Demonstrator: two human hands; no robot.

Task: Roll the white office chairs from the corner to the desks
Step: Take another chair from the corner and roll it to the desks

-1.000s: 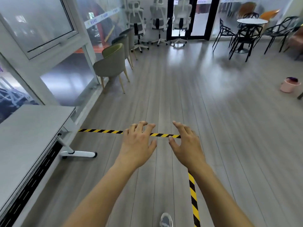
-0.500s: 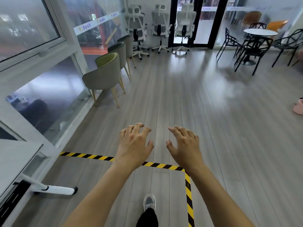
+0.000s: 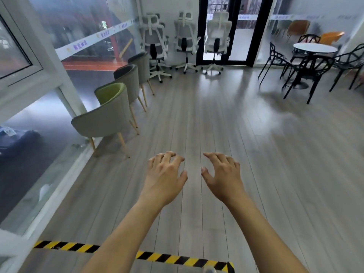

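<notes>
My left hand point(image 3: 165, 179) and my right hand point(image 3: 223, 179) hold nothing; the fingers are spread and a little bent, palms down, over the bare floor. I judge the step in hand is the walk to the corner. To do it well I should go in a straight line toward 12 o'clock, where the three white office chairs point(image 3: 186, 34) stand side by side, well apart from me, the right one before the black-framed glass door point(image 3: 239, 40). The row of grey-green armchairs point(image 3: 106, 119) at 10 o'clock stands along the glass wall and their slanted legs reach out over the floor, so I would leave room on that side. The black wire chairs point(image 3: 313, 66) around the round table point(image 3: 315, 48) at 2 o'clock are far from my line. I think it is best to take one chair by the top of its backrest with both hands, because the wheels may run freely on this smooth floor. The striped tape point(image 3: 171, 258) lies at 6 o'clock, under my forearms. Both arms are stretched forward, almost parallel, the hands near each other but not touching, thumbs turned inward.
</notes>
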